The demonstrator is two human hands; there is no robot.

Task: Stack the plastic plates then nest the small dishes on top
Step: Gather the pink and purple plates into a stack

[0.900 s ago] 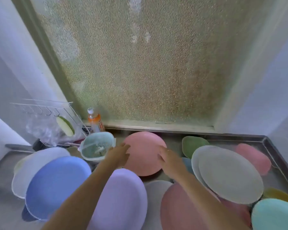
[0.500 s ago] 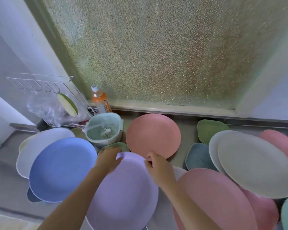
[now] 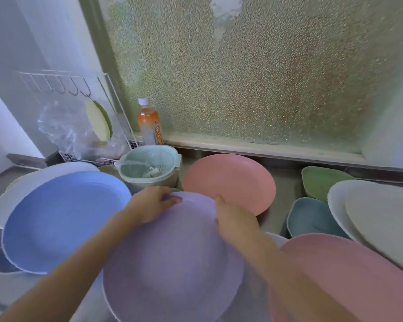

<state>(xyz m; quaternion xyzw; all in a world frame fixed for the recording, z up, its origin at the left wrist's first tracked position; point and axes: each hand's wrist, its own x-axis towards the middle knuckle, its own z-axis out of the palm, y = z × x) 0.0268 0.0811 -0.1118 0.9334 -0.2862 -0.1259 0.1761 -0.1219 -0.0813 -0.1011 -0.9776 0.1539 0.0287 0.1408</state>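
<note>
A lilac plate lies in front of me. My left hand grips its far rim on the left, and my right hand holds the far rim on the right. Behind it rests a salmon-pink plate. A blue plate lies to the left over a white plate. A larger pink plate sits at the lower right, with pale grey-white plates beyond it. Small green and blue-grey dishes lie at the right.
A mint strainer bowl stands behind my left hand. An orange drink bottle and a white wire rack with a plastic bag stand at the back left. A frosted window closes off the back of the counter.
Both hands drew back from the salmon-pink plate to the lilac plate's far rim and took hold of it. The camera view shifted closer and lower.
</note>
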